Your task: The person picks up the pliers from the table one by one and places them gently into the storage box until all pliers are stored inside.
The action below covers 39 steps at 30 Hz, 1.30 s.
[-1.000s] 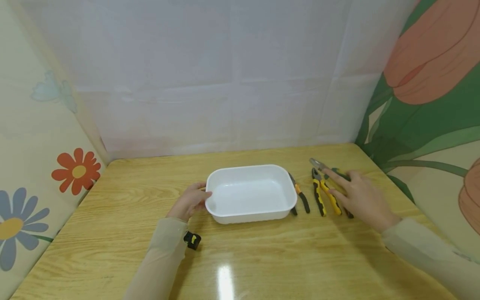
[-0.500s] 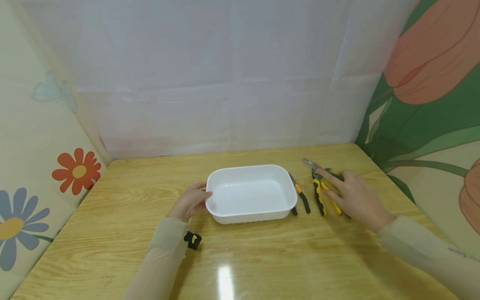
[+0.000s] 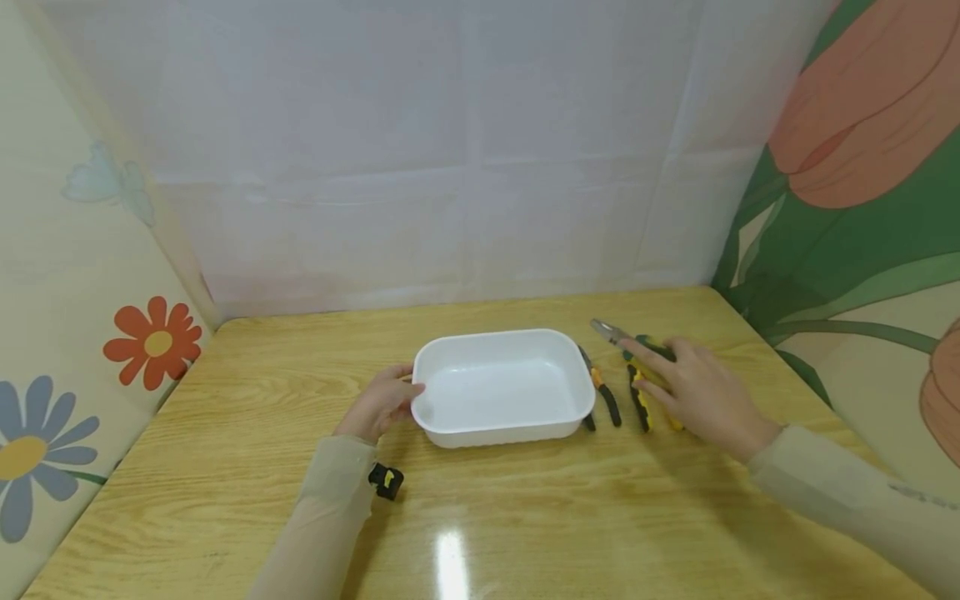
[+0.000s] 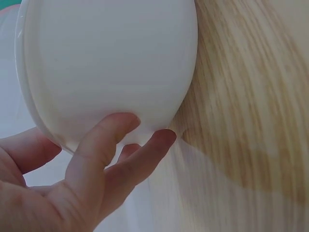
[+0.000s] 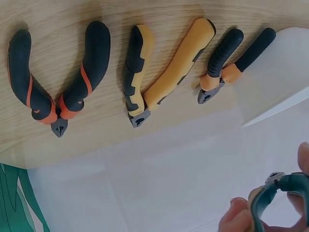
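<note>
While the white tray [image 3: 498, 392] lies flat on the desk [image 3: 570, 508], the left-hand grip [image 3: 375, 404] pinches its rim at 9 o'clock, thumb hooked over the edge and fingertips against the outer wall, parted by little more than that wall. The right-hand grip [image 3: 705, 400] has its fingers curled about the green-handled pliers [image 5: 263, 203], which it holds up off the desk at 2 o'clock from the tray; in the head view their nose points toward 10 o'clock, and the right wrist view shows the handles bowed apart.

Beside the tray, at 3 o'clock, lie the orange-and-black pliers [image 3: 597, 383], and farther out that way the yellow-and-black pliers [image 3: 639, 400], partly hidden by the right hand. The right wrist view shows a third tool on the desk, black pliers with red-orange trim [image 5: 94, 63], handles spread. Near the left wrist, at 8 o'clock from the tray, sits a small black-and-yellow object [image 3: 386, 481]. White cloth [image 3: 420, 183] rises at 12 o'clock.
</note>
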{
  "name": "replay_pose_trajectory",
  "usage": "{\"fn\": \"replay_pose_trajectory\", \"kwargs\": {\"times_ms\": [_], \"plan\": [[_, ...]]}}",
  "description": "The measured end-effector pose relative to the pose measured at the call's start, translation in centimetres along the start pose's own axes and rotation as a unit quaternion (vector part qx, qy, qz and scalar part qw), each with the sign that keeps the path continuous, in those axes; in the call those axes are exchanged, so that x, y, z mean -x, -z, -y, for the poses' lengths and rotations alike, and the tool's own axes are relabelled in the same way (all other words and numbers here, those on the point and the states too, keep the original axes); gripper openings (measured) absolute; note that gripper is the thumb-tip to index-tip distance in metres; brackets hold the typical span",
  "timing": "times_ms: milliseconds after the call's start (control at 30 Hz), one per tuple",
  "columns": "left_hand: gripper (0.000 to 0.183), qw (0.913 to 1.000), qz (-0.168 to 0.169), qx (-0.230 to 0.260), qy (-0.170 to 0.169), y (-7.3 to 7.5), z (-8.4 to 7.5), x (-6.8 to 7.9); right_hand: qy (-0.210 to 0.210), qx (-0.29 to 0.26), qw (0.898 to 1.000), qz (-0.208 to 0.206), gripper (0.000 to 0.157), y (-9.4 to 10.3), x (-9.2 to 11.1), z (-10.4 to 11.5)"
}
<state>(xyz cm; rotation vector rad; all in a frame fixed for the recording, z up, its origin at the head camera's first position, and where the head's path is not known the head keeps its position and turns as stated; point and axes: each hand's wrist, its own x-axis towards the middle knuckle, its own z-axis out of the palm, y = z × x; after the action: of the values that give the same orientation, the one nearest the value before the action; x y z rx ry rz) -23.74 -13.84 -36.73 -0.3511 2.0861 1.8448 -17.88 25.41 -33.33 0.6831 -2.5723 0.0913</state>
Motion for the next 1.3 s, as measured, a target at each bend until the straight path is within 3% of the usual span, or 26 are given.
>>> {"fn": "replay_pose_trajectory", "kwargs": {"times_ms": [367,600,767,967,1300], "plan": [[0.051,1.0000,0.001,0.005,-0.002,0.1,0.1,0.0,0.029,0.003,1.000,-0.001,0.066,0.6,-0.8,0.9],[0.051,0.9999,0.003,0.010,-0.003,0.1,0.1,-0.1,0.027,-0.003,0.999,0.025,0.052,0.4,-1.0,1.4],[0.051,0.9999,0.006,0.010,-0.006,0.0,0.1,0.0,0.056,0.004,0.998,-0.003,0.057,-0.4,-1.3,1.4],[0.052,0.9997,0.010,0.018,-0.011,0.0,0.1,0.1,0.083,0.002,0.996,-0.025,0.046,-0.9,-1.8,1.8],[0.050,0.9995,0.013,0.025,-0.014,-0.1,0.2,0.0,0.095,-0.023,0.995,-0.005,0.063,-1.0,-2.6,2.5]]}}
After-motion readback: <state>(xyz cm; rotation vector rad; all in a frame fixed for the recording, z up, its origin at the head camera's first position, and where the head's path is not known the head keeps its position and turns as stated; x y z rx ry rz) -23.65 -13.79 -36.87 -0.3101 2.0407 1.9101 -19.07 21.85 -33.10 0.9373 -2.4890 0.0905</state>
